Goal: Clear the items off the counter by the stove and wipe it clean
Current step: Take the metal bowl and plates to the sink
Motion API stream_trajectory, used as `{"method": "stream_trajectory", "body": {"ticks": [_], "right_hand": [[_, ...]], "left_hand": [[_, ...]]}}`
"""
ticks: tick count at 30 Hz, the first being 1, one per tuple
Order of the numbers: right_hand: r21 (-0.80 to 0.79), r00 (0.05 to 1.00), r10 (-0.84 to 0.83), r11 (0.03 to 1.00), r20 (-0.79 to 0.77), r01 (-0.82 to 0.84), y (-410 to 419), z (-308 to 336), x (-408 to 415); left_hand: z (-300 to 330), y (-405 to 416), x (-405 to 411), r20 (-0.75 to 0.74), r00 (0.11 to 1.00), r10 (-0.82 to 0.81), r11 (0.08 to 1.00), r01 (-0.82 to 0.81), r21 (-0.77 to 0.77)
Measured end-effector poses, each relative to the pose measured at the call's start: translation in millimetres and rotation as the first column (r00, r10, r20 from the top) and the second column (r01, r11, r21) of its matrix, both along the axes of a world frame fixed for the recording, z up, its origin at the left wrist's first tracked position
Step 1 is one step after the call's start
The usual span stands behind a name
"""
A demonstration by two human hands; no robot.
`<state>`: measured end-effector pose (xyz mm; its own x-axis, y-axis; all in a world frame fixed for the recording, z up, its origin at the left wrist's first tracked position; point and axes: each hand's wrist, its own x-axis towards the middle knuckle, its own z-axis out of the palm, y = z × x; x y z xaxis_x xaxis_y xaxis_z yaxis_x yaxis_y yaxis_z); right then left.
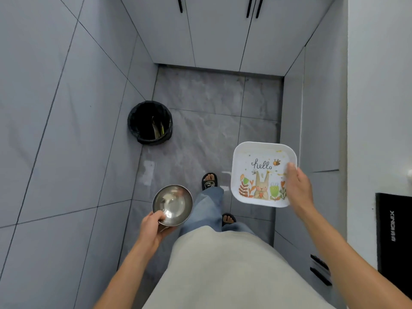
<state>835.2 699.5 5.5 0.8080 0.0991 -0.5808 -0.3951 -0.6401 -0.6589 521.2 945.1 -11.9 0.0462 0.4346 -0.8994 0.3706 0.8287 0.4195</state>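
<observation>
My left hand (pixel 153 226) grips the near rim of a small steel bowl (pixel 174 204), which looks empty and is held over the floor at lower centre. My right hand (pixel 298 188) holds the right edge of a white square plate (pixel 256 172) printed with "hello", a rabbit and flowers. A few yellow crumbs and smears sit on the plate near its top right corner. Both dishes are level and apart from each other.
A black-lined bin (pixel 149 122) with some scraps inside stands on the grey tiled floor by the left wall. Pale cabinet doors (pixel 218 34) close the far end. A white counter (pixel 379 108) with a black stove edge (pixel 393 237) runs along the right.
</observation>
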Motion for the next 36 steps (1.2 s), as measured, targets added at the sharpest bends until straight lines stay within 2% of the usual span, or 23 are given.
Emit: {"method": "stream_trajectory", "body": {"ticks": [4,8,12,18,25,32,36], "right_hand": [[-0.055,1.000,0.005,0.999,0.001,-0.005,28.6,-3.7,34.1],[-0.108,0.999,-0.037,0.994,-0.001,0.037,44.6,-3.6,58.4],[-0.134,0.996,-0.083,0.988,-0.015,0.080,46.8,-3.6,81.5],[-0.142,0.988,-0.148,0.980,-0.042,0.141,57.1,-7.4,136.7],[-0.135,0.992,-0.122,0.984,-0.025,0.117,112.0,-10.9,241.4],[-0.031,1.000,0.008,0.999,0.004,-0.008,205.4,0.1,344.7],[0.021,0.999,0.027,0.999,0.017,-0.028,260.2,7.8,393.1]], "left_hand": [[-0.9,46.7,59.2,0.033,0.999,-0.028,1.000,0.028,-0.002],[3.5,90.5,125.1,0.063,0.990,-0.124,0.992,0.122,0.032],[6.3,128.5,190.7,0.147,0.972,-0.181,0.983,0.177,0.042],[5.7,178.6,279.0,0.180,0.959,-0.220,0.975,0.213,0.059],[6.3,214.1,347.0,0.110,0.974,-0.199,0.979,0.193,0.061],[5.0,241.2,374.5,0.052,0.986,-0.155,0.987,0.153,0.040],[2.9,264.8,388.6,0.026,0.993,-0.115,0.993,0.114,0.023]]}}
